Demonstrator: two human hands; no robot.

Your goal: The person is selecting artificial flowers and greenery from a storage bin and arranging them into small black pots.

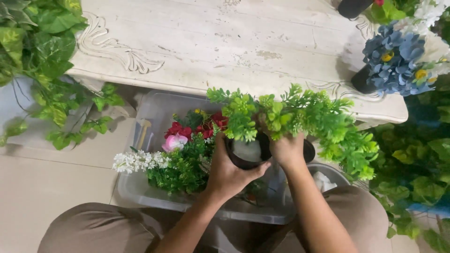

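- One small black pot [246, 152] with white filling is held over a clear plastic bin [154, 110], just off the near edge of the white tabletop [225, 42].
- The left hand [229, 173] grip is clamped on the pot — the right hand [287, 149] grip is closed on green sprigs [300, 117].
- One bin is seen, filled with red, pink and white flowers.
- One blue bouquet [393, 61] stands at the tabletop's right corner.

The worn white carved wooden table [225, 42] top lies open; below it, artificial flowers crowd the clear plastic bin [154, 107], and green leafy vines [47, 56] block the left.
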